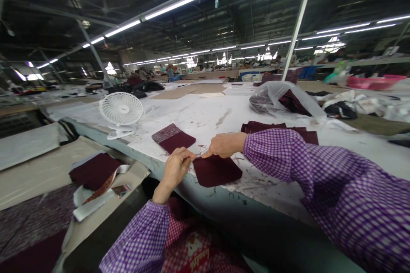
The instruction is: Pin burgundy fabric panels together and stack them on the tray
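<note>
A dark maroon fabric piece (218, 171) with rounded lower corners lies at the near edge of the white table. My left hand (177, 166) pinches its upper left corner between thumb and fingertips. Along the same top edge, my right hand (226, 145) presses down with an extended index finger, its other fingers curled. Just beyond my left hand rests a second fabric piece (174, 137), part maroon and part speckled grey. Behind my right forearm sits a stack of maroon fabric pieces (282, 130), partly covered by the sleeve.
A small white fan (121, 111) stands on the table (205, 113) at left. A clear plastic bag (285, 100) holding dark maroon cloth lies at right. On a lower surface at left are more maroon fabric (95, 171) and trimmings. A pink basin (374, 81) is farther right.
</note>
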`<state>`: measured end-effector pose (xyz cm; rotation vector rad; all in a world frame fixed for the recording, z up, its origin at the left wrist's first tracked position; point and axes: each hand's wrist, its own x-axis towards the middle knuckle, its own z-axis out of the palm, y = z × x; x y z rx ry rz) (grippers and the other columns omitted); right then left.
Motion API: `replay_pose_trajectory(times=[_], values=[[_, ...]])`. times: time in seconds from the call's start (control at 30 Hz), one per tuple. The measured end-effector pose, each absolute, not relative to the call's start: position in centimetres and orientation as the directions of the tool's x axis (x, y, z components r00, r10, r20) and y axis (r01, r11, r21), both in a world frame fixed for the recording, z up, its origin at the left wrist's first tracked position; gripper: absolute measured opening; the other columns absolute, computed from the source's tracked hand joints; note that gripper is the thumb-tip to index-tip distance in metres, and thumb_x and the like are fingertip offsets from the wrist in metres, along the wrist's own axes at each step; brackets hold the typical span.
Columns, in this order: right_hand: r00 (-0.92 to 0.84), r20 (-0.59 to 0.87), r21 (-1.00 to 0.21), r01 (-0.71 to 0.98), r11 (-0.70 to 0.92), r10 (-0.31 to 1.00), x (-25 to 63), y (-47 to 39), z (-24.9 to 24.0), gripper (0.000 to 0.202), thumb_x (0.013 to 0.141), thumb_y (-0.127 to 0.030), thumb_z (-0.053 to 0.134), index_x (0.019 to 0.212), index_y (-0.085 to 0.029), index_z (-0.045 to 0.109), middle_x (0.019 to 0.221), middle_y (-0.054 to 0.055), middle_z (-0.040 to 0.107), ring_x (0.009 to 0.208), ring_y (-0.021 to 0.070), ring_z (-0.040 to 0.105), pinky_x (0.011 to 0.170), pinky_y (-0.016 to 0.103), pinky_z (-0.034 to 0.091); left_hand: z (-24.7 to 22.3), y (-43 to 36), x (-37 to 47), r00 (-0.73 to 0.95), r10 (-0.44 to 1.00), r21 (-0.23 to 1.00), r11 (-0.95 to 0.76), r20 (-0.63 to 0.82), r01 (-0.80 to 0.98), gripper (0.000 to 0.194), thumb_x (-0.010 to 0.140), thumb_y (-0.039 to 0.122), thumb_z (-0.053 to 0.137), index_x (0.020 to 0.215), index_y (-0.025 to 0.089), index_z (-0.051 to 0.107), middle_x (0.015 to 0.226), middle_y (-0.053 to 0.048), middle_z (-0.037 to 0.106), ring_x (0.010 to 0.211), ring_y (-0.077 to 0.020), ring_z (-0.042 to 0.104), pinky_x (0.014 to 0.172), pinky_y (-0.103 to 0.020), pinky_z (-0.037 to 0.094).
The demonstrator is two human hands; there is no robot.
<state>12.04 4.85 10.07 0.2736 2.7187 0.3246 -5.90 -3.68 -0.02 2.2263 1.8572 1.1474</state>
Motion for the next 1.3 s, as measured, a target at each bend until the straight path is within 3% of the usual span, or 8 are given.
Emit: replay_pose_trajectory(times=[0.27,0.5,0.6,0.73,0.83,1.0,1.13,1.3], values=[[-0.910,-0.328,0.250,0.174,0.953,0.252,11.5,4.5,9.9,0.065,0.080,-0.001,0.046,0.137,-0.031,0.048,0.091,0.007,0.068,0.078,0.0167,0.061,0.070,0.028,0.041,-0.9,-3.5,-7.1,0.035,0.881,0.631,-0.365,0.472,0.684,0.015,0.083,0.028,0.058,0.080,0.020,0.071,0.086,-0.005,0.065,0.085,-0.0178,0.057,0.079,-0.031,0.045],[-0.934,-0.261,0.333,0.149,0.931,0.243,11.8,3.4,8.6,0.061,0.089,-0.007,0.039,0.142,-0.037,0.038,0.092,0.010,0.069,0.078,0.0195,0.063,0.066,0.030,0.041,-1.9,-2.6,-8.5,-0.266,0.879,0.858,-0.249,0.395,0.449,0.032,0.081,0.035,0.055,0.105,0.016,0.064,0.095,-0.006,0.066,0.077,-0.0149,0.060,0.072,-0.029,0.048],[-0.943,-0.178,0.333,0.210,0.919,0.280,12.2,3.6,7.8,0.058,0.089,-0.014,0.044,0.144,-0.033,0.035,0.091,0.011,0.069,0.078,0.0215,0.064,0.066,0.030,0.042,-1.8,-1.8,-9.3,-0.334,0.807,0.764,-0.209,0.487,0.611,0.025,0.080,0.031,0.055,0.097,0.016,0.066,0.099,-0.007,0.065,0.083,-0.0169,0.060,0.076,-0.031,0.049],[-0.918,-0.081,0.228,0.362,0.904,0.388,12.9,4.7,7.1,0.053,0.089,-0.031,0.051,0.140,-0.025,0.039,0.106,0.015,0.066,0.091,0.0254,0.064,0.071,0.032,0.044,-1.1,-0.8,-10.0,-0.244,0.795,0.439,-0.031,0.555,0.898,0.026,0.078,0.031,0.061,0.099,0.019,0.068,0.102,-0.008,0.066,0.098,-0.0246,0.056,0.089,-0.039,0.044],[-0.892,-0.064,0.073,0.444,0.893,0.448,13.3,5.7,6.7,0.053,0.090,-0.029,0.050,0.140,-0.020,0.036,0.117,0.015,0.062,0.101,0.0251,0.061,0.078,0.033,0.044,-0.6,-0.3,-10.1,-0.177,0.845,0.263,0.045,0.505,0.964,0.024,0.079,0.035,0.061,0.096,0.019,0.069,0.100,-0.009,0.067,0.096,-0.0253,0.056,0.087,-0.038,0.044],[-0.878,-0.071,-0.112,0.478,0.871,0.473,13.3,6.5,6.1,0.071,0.081,-0.037,0.065,0.140,-0.014,0.034,0.104,0.011,0.066,0.097,0.0249,0.060,0.080,0.033,0.044,0.0,-0.1,-9.7,-0.094,0.878,0.058,0.076,0.470,0.995,0.021,0.086,0.024,0.049,0.086,0.021,0.069,0.095,-0.008,0.068,0.093,-0.0226,0.058,0.079,-0.031,0.044],[-0.874,-0.068,-0.134,0.486,0.864,0.481,13.0,6.3,6.2,0.056,0.079,-0.034,0.067,0.129,-0.018,0.049,0.098,0.007,0.067,0.096,0.0226,0.058,0.079,0.032,0.042,-0.1,-0.2,-9.6,-0.130,0.856,0.060,0.115,0.500,0.992,0.024,0.087,0.020,0.042,0.088,0.020,0.066,0.094,-0.009,0.069,0.093,-0.0237,0.060,0.078,-0.032,0.045],[-0.885,-0.086,-0.134,0.466,0.875,0.458,13.5,6.0,7.8,0.029,0.076,-0.032,0.067,0.103,-0.020,0.066,0.095,0.004,0.066,0.087,0.0189,0.058,0.071,0.028,0.039,-0.5,-1.3,-9.7,-0.206,0.800,0.204,0.107,0.563,0.973,0.021,0.087,0.024,0.043,0.092,0.020,0.063,0.094,-0.007,0.070,0.091,-0.0229,0.063,0.078,-0.032,0.046]])
